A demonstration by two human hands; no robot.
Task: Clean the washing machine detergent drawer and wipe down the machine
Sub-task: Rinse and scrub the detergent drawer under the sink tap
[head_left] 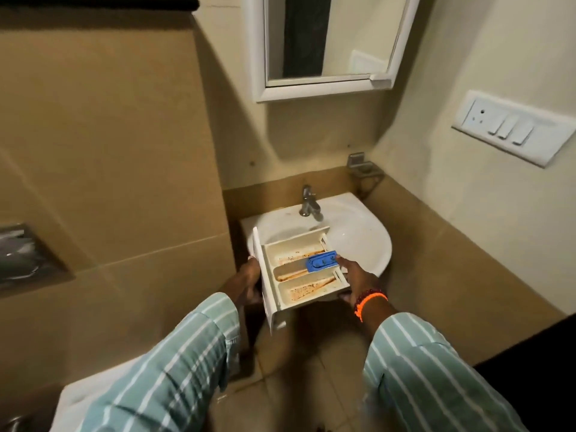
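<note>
A white detergent drawer [299, 272] with orange-brown grime in its three compartments and a blue insert [322, 261] is held over the front edge of a white sink [361, 241]. My left hand [247, 283] grips the drawer's left side by its front panel. My right hand [355, 277] grips its right side beside the blue insert. The drawer tilts slightly toward me. The washing machine is not in view.
A chrome tap [308, 202] stands at the sink's back. Above hangs a white-framed mirror [324, 45]. A switch panel [514, 127] is on the right wall, and a metal holder [363, 166] in the corner. A toilet [90, 397] sits bottom left.
</note>
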